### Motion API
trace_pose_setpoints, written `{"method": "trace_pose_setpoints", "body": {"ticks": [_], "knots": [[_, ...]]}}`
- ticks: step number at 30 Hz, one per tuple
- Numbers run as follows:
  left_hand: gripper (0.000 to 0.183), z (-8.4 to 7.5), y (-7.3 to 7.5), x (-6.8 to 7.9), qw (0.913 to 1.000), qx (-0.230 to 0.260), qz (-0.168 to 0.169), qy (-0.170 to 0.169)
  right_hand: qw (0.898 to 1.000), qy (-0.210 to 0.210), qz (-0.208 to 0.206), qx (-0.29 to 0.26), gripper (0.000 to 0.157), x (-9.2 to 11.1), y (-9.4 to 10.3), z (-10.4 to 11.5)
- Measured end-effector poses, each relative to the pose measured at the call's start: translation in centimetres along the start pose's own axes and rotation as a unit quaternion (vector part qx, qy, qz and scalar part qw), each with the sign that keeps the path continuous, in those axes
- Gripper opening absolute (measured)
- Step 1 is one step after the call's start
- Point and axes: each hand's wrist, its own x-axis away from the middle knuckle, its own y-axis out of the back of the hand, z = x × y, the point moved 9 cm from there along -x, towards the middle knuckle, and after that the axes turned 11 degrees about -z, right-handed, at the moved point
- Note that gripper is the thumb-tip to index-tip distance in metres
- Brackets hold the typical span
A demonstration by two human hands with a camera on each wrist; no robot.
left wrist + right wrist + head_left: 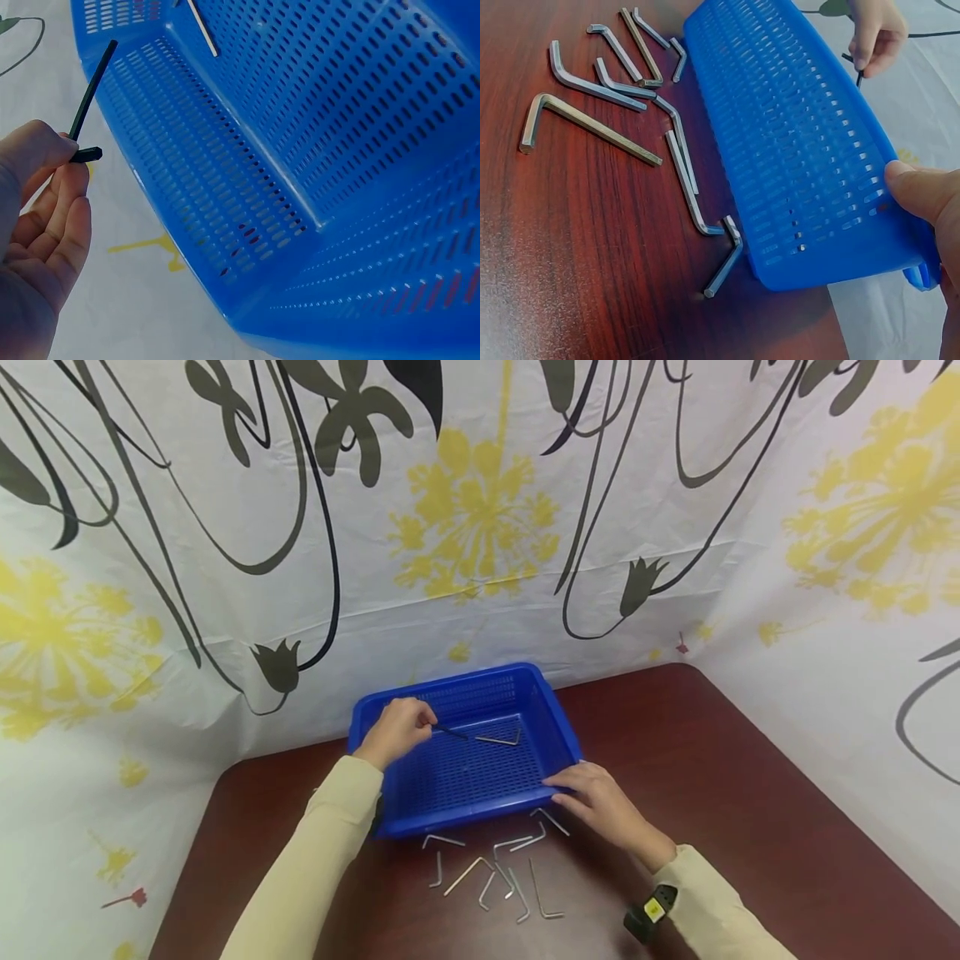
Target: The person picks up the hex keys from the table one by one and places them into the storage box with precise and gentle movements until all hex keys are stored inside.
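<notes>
The basket [468, 815] is showing glossy plastic. Hex keys [604, 131] are gleaming as smooth metal. The surface [615, 262] is looking like polished wood.

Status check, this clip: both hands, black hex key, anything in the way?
Left hand pinching black hex key near its bend. Right hand gripping rim of blue basket. Another hex key inside; no obstruction seen.

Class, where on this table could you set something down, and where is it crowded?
Free: the table between the blue basket, the right hand and the table's right edge; also the patch between the left sleeve and the table's left edge. Crowded: in front of the basket, where hex keys lie.
</notes>
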Motion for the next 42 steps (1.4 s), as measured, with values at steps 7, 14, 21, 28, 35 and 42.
{"method": "trace_pose_setpoints", "body": {"ticks": [7, 14, 21, 28, 35, 42], "knots": [[0.011, 0.4, -0.8, -1.4, 0.9996, -0.007, 0.019, 0.018, 1.000, -0.008, -0.003, -0.002, 0.023, -0.2, -0.1, -0.1], [0.012, 1.0, -2.2, -1.6, 0.9990, -0.007, 0.025, 0.036, 1.000, -0.015, 0.000, -0.001, 0.023, 0.1, 0.2, -0.1], [0.013, 2.3, -3.1, -1.9, 0.9985, 0.003, 0.012, 0.052, 1.000, -0.011, -0.006, 0.004, 0.023, 0.3, 0.4, -0.1], [0.010, 3.5, -4.4, -2.0, 0.9972, 0.007, 0.016, 0.073, 1.000, -0.007, -0.004, 0.000, 0.022, 0.4, 0.2, -0.1], [0.009, 4.3, -5.8, -2.3, 0.9966, 0.010, 0.019, 0.080, 1.000, -0.010, -0.007, -0.003, 0.022, 0.5, 0.3, -0.3], [0.010, 5.5, -7.7, -1.7, 0.9946, 0.007, 0.041, 0.095, 1.000, -0.001, -0.013, -0.013, 0.023, 0.5, 0.1, -0.3]]}}
